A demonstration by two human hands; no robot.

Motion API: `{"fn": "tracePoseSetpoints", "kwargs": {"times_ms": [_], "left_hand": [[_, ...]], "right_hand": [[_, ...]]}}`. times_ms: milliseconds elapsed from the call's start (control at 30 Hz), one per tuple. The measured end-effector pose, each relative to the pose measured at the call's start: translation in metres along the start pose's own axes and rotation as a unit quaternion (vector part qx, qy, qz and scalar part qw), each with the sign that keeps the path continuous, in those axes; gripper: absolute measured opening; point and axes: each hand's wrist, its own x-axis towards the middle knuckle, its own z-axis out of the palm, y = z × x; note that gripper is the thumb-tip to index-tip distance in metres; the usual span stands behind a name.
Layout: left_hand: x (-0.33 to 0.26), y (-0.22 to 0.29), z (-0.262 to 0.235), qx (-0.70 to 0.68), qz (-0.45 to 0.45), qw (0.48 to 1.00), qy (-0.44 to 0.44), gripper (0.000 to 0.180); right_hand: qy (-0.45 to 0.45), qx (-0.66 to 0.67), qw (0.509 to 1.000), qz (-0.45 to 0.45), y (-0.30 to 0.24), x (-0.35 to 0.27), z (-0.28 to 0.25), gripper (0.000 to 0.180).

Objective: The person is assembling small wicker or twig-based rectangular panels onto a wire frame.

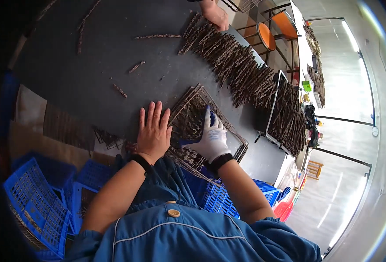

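I see my right hand (pixel 211 139) gloved in white with a black wristband, my blue jacket (pixel 193 236), bright blue crates (pixel 35 205), a dark grey table (pixel 92 74), brown sticks (pixel 241 70) and orange stools (pixel 267 37).

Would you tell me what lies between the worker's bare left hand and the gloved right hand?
In the head view, a wire rack holding dark sticks spans the gap between left hand and right hand.

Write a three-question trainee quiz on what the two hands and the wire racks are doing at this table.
1. True or false: the left hand wears a white glove.
2. Which hand rests on the wire rack? A left, B right, C neither.
3. Fill in: the crates below the table are ____ in colour.

Key: 1 false, the left hand is bare and the right hand is gloved; 2 B; 3 blue.
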Motion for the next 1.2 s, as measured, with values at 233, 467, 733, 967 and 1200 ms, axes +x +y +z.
{"fn": "tracePoseSetpoints", "kwargs": {"times_ms": [233,467,733,967,1200], "left_hand": [[0.006,0.009,0.004,0.004,-0.02,1.0,-0.004,0.048],[0.002,0.007,0.01,-0.022,0.0,0.998,0.053,0.045],[0.015,0.012,0.009,-0.057,0.028,0.985,0.164,0.052],[-0.127,0.074,0.045,-0.53,-0.339,0.752,-0.198,0.035],[-0.102,0.145,0.105,-0.771,-0.305,0.555,-0.062,0.018]], "right_hand": [[-0.053,0.133,0.986,0.081,-0.021,-0.002,0.012,0.137],[-0.035,0.052,0.997,0.038,-0.014,-0.008,0.016,0.133],[-0.029,0.117,0.992,-0.029,0.016,0.01,0.004,0.129],[-0.043,0.089,0.994,-0.038,0.017,0.004,0.007,0.132],[-0.051,0.116,0.988,-0.092,0.037,0.007,0.019,0.119]]}}
